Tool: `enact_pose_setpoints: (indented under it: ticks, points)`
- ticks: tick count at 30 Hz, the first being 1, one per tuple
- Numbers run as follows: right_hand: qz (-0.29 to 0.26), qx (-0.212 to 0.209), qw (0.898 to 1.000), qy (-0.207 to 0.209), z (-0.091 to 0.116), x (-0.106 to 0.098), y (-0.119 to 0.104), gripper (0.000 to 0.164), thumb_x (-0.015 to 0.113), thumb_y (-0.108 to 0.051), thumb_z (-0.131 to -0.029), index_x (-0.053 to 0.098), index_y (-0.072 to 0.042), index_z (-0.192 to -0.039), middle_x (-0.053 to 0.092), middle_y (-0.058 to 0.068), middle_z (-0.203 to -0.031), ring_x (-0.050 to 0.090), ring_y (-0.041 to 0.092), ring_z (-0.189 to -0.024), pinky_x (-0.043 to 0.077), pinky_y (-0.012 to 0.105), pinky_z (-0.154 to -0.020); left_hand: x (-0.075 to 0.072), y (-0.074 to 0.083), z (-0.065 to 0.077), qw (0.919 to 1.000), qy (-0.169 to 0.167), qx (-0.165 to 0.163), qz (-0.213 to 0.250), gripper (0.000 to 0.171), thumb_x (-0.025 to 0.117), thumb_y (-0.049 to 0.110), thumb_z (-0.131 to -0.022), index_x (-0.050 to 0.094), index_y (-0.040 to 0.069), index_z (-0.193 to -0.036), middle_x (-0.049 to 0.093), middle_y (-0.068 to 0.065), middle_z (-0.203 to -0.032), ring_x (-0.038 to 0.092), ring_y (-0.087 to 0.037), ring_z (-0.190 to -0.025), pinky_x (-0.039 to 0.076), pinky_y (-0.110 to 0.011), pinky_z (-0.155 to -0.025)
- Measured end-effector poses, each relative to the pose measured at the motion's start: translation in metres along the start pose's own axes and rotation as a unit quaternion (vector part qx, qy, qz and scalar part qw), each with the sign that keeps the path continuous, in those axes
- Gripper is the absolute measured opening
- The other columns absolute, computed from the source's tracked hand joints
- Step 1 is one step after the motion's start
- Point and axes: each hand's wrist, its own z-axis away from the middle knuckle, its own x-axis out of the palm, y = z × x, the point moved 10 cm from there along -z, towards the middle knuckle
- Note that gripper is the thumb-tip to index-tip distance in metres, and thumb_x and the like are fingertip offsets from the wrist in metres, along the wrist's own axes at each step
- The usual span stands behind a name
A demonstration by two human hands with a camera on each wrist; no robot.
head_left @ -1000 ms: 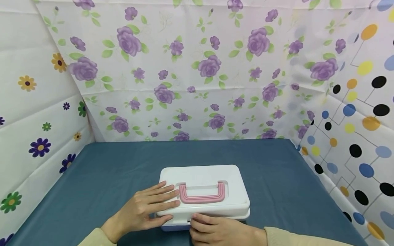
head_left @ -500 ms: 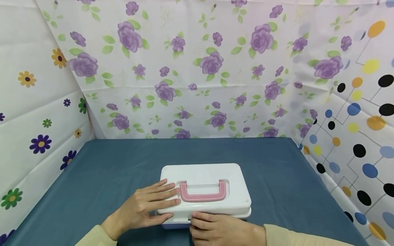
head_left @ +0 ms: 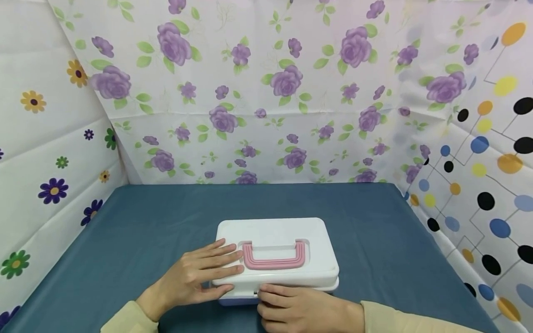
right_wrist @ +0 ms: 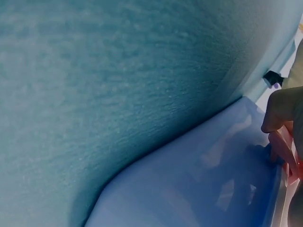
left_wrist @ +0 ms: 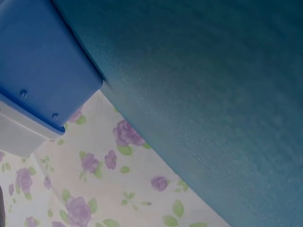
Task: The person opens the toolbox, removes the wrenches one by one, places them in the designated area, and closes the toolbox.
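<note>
A plastic storage box with a white lid and a blue base stands on the table, its lid down. Its pink carry handle lies flat in the lid's recess. My left hand rests on the lid's left part, fingers spread and thumb along the front edge. At the middle of the front, the curled fingers of my right hand hold a pink latch, which my hand covers in the head view. Both wrist views show the blue base, its side wall on the left and its front wall on the right.
A dark teal cloth covers the table. Behind it hangs a white sheet with purple roses. Flower-print fabric borders the left side, dotted fabric the right.
The whole scene has slid slightly upward in the head view. Both hands keep their places on the box, and the lid stays down.
</note>
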Motion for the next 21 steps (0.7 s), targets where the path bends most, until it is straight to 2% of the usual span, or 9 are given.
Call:
enact_pose_setpoints:
  ticks: [6, 16, 21]
  points:
    - [-0.019, -0.008, 1.0, -0.012, 0.003, -0.001, -0.001, 0.034, 0.037, -0.032, -0.115, 0.062, -0.022, -0.137, 0.058, -0.002, -0.144, 0.043, 0.019, -0.144, 0.024, 0.036, -0.127, -0.001, 0.0, 0.001, 1.0, -0.002, -0.002, -0.004, 0.04, 0.075, 0.03, -0.099, 0.074, 0.001, -0.127, 0.069, -0.016, -0.134, 0.065, -0.032, -0.126, 0.042, -0.041, -0.117]
    - [0.012, -0.013, 0.999, -0.035, 0.005, -0.006, -0.005, 0.041, 0.033, -0.039, -0.115, 0.059, -0.021, -0.142, 0.054, 0.001, -0.15, 0.039, 0.021, -0.149, 0.019, 0.041, -0.129, 0.0, 0.0, 0.001, 1.0, 0.002, 0.0, 0.0, 0.04, 0.075, 0.029, -0.099, 0.074, 0.0, -0.126, 0.068, -0.017, -0.135, 0.064, -0.032, -0.128, 0.042, -0.041, -0.118]
    - [-0.016, -0.001, 1.0, -0.026, 0.006, -0.011, -0.001, 0.043, 0.034, -0.042, -0.114, 0.059, -0.02, -0.142, 0.052, 0.001, -0.152, 0.033, 0.021, -0.152, 0.017, 0.042, -0.13, 0.0, 0.0, 0.0, 1.0, 0.001, 0.001, -0.003, 0.04, 0.075, 0.029, -0.099, 0.074, 0.0, -0.126, 0.068, -0.017, -0.135, 0.064, -0.032, -0.128, 0.041, -0.041, -0.118]
